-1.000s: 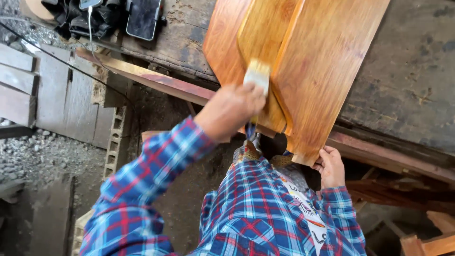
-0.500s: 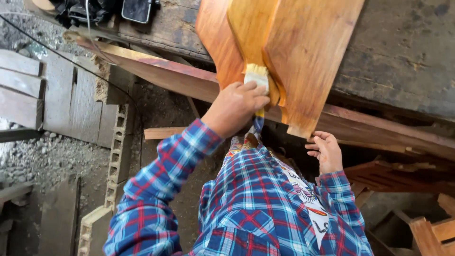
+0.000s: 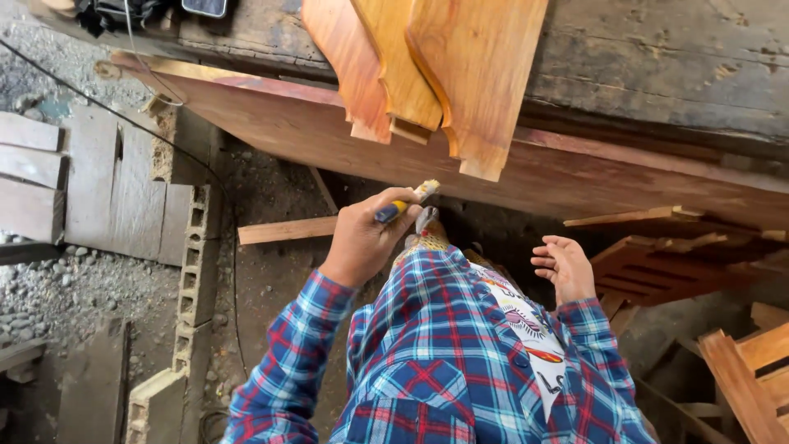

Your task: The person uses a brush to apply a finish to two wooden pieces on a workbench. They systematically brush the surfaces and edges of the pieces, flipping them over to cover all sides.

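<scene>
My left hand (image 3: pixel 362 238) is closed around a small paintbrush (image 3: pixel 408 201) with a blue and yellow handle, held in front of my chest, its bristles pointing up and right. The brush is below and clear of several glossy orange shaped wooden boards (image 3: pixel 427 74) that overhang the edge of a worn workbench (image 3: pixel 657 57). My right hand (image 3: pixel 565 267) hangs free with fingers apart, holding nothing, just below a long reddish plank (image 3: pixel 575 177). My plaid shirt sleeves fill the lower part of the view.
A wood strip (image 3: pixel 288 230) lies on the dirt floor. Concrete blocks (image 3: pixel 193 279) and grey planks (image 3: pixel 99 185) stand at the left with gravel. Slatted wooden pieces (image 3: pixel 674 263) and light boards (image 3: pixel 756 370) are stacked at the right. A black cable (image 3: pixel 123 107) crosses the floor.
My left hand has drawn the brush down off the orange boards toward my chest. My right hand has let go of the boards' lower edge and dropped away, open.
</scene>
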